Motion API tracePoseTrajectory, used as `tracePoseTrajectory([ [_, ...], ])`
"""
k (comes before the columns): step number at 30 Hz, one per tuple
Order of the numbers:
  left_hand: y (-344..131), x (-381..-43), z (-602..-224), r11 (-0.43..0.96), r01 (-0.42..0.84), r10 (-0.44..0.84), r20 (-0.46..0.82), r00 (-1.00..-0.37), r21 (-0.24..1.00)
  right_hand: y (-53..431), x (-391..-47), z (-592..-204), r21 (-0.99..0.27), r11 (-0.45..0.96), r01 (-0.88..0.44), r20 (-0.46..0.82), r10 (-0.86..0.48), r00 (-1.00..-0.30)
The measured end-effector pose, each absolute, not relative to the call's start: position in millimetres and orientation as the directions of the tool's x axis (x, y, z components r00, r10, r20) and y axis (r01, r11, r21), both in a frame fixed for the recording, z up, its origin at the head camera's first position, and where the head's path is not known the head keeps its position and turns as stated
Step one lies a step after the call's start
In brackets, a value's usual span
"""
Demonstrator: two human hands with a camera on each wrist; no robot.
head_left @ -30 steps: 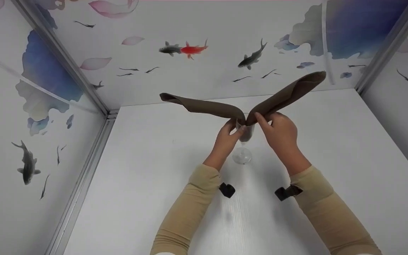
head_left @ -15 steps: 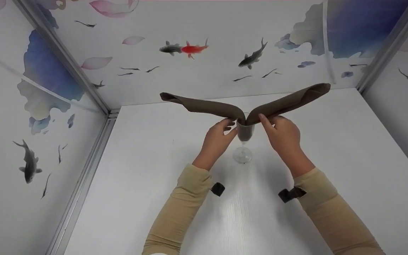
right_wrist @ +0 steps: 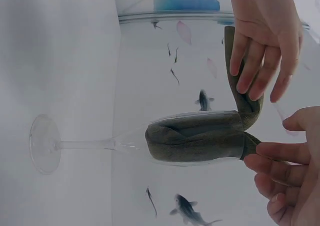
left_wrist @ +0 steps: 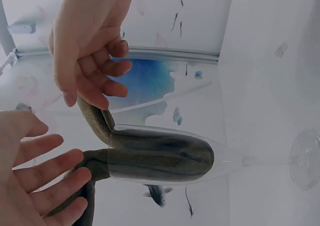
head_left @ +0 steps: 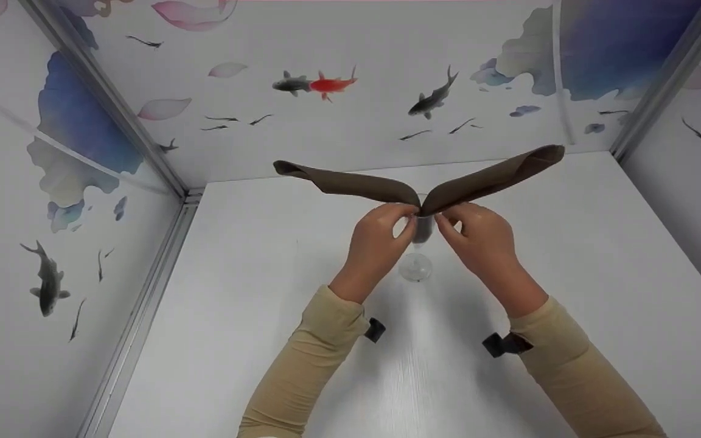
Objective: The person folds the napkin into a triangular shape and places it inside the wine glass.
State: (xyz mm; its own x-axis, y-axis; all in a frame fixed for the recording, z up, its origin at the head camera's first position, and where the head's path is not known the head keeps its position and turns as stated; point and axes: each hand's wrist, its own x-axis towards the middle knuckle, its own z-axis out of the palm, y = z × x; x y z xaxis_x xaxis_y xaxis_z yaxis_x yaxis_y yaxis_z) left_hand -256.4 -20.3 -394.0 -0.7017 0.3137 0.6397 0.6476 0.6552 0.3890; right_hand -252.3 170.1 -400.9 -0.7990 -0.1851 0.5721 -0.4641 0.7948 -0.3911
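A dark brown cloth napkin (head_left: 356, 185) is tucked into a clear stemmed glass (head_left: 416, 267) that stands upright on the white table. Its folded middle fills the bowl in both wrist views, and two rolled ends spread out left and right above the rim. Left of the rim is my left hand (head_left: 375, 240), fingertips close to the napkin's base. On the other side my right hand (head_left: 484, 237) reaches under the right roll. Relaxed, spread fingers show on the left hand (left_wrist: 45, 171) in the left wrist view. The right hand's fingertips (right_wrist: 257, 151) lie against the napkin's edge.
White panels printed with fish and petals enclose the table (head_left: 253, 316) on the left, back and right. A metal rail (head_left: 162, 267) runs along the left edge. Small black camera mounts (head_left: 375, 330) sit on both wrists.
My left hand has let go of the glass, drawn left, then come back to the rim. The right roll has tilted lower, and my right hand's thumb has slid off it towards the rim.
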Motion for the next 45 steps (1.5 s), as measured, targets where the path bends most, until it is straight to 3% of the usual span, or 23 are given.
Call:
tracePoseTrajectory([
  [3,-18.4,-257.1,-389.8,0.672,0.700,0.360,0.720,-0.594,0.242,169.8,-252.9,-399.1,-0.285,0.768,-0.574,0.703,-0.240,-0.669],
  [6,-17.7,-262.3,-388.0,0.755,0.654,0.389,0.766,-0.512,0.054,171.3,-258.0,-398.5,-0.167,0.739,-0.653,0.786,-0.301,-0.541],
  [8,-18.1,-265.9,-388.8,0.806,0.590,0.412,0.765,-0.495,-0.052,172.6,-263.0,-399.4,-0.103,0.721,-0.685,0.810,-0.339,-0.478],
  [12,-19.5,-270.6,-394.0,0.835,0.521,0.476,0.709,-0.520,-0.177,176.6,-269.2,-403.3,-0.006,0.708,-0.706,0.809,-0.412,-0.419],
  [17,-21.9,-272.3,-397.4,0.841,0.492,0.506,0.649,-0.568,-0.225,182.1,-271.4,-406.0,0.069,0.731,-0.679,0.772,-0.470,-0.428],
  [27,-26.5,-273.7,-402.9,0.871,0.442,0.477,0.592,-0.650,-0.215,189.6,-273.3,-411.6,0.066,0.763,-0.643,0.719,-0.483,-0.499],
  [45,-32.4,-267.5,-411.6,0.880,0.451,0.447,0.586,-0.676,-0.152,198.1,-269.1,-426.1,-0.059,0.774,-0.630,0.698,-0.420,-0.581],
])
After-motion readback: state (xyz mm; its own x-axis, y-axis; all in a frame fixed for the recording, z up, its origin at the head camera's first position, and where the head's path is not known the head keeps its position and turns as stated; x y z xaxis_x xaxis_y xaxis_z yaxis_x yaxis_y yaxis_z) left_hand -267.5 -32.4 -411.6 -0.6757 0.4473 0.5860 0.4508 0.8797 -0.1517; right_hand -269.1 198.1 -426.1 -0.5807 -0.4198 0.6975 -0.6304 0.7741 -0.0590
